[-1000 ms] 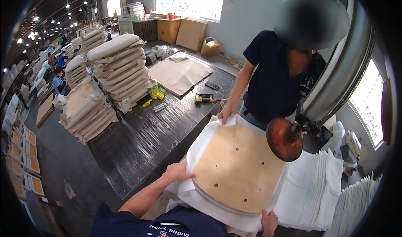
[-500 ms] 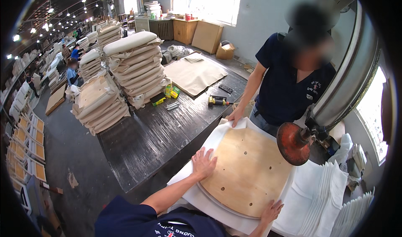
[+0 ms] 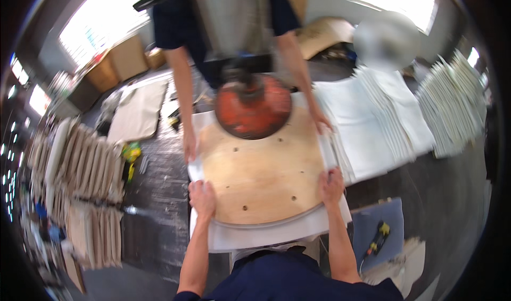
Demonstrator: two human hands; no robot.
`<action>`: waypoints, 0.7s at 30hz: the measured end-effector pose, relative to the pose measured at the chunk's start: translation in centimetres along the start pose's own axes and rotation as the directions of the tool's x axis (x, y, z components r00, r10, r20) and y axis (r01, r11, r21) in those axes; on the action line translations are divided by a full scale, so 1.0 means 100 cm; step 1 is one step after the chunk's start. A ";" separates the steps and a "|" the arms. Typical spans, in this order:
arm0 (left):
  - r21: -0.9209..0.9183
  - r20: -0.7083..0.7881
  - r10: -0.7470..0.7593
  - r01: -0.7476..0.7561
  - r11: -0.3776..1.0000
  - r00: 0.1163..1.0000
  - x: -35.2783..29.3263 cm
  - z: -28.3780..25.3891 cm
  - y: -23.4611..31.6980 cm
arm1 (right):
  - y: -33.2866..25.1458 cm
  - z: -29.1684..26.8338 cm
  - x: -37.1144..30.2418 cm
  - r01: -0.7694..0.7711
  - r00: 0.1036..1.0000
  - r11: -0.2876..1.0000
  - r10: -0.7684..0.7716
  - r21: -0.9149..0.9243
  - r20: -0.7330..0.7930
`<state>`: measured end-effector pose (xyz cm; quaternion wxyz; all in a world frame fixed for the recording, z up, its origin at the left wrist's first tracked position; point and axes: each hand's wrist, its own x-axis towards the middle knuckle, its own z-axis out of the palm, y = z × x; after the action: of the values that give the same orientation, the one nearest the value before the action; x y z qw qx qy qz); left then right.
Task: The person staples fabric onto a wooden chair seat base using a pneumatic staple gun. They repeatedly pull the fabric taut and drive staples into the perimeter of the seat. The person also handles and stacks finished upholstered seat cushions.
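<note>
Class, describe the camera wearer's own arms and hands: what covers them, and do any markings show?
The left hand and right hand are both bare, without gloves. No watch or bracelet is visible. The forearms are uncovered too, up to short, dark blue sleeves at the picture's lower edge, where no markings show.

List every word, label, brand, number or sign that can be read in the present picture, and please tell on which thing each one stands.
No text can be read here.
Plywood panel: drilled holes, no lettering visible.
Yellow-green packages: too small and blurred to tell any print.
Yellow-and-black handheld tool: too small to read any marking.
</note>
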<state>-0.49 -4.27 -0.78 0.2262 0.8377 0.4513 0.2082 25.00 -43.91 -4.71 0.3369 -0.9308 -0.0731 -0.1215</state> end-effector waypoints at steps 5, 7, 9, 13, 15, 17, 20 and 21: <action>-0.014 0.041 0.070 -0.069 0.997 0.997 0.007 0.014 -0.009 | -0.016 -0.018 -0.006 -0.109 0.994 0.991 0.111 0.074 -0.013; -0.005 0.078 0.037 -0.036 0.999 0.996 0.010 0.014 -0.004 | -0.020 -0.026 -0.005 -0.184 0.980 0.981 0.179 0.066 0.082; 0.062 0.135 -0.068 0.060 0.996 0.989 0.008 0.011 -0.006 | -0.031 -0.036 0.003 -0.267 0.944 0.963 0.258 0.018 0.206; 0.115 0.182 -0.150 0.130 0.985 0.972 0.008 0.010 -0.004 | -0.045 -0.034 0.025 -0.355 0.903 0.930 0.367 -0.094 0.221; 0.063 0.151 -0.061 0.052 0.997 0.987 0.005 0.020 -0.024 | -0.053 -0.019 0.027 -0.327 0.939 0.935 0.338 -0.138 0.064; 0.058 0.149 -0.029 0.021 0.998 0.988 0.001 0.022 -0.034 | -0.050 -0.013 0.022 -0.215 0.975 0.966 0.206 -0.140 -0.077; 0.199 0.148 -0.085 0.055 0.978 0.985 -0.008 0.016 0.008 | -0.039 -0.007 0.020 -0.097 0.964 0.948 0.013 -0.304 -0.265; 0.279 0.136 -0.123 0.082 0.957 0.983 -0.008 0.012 0.018 | -0.040 -0.010 0.023 -0.148 0.978 0.972 0.118 -0.181 -0.170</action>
<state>0.96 -6.06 -0.83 0.1533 0.8497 0.4999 0.0679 26.11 -41.44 -0.89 0.2573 -0.9493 0.0287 -0.1783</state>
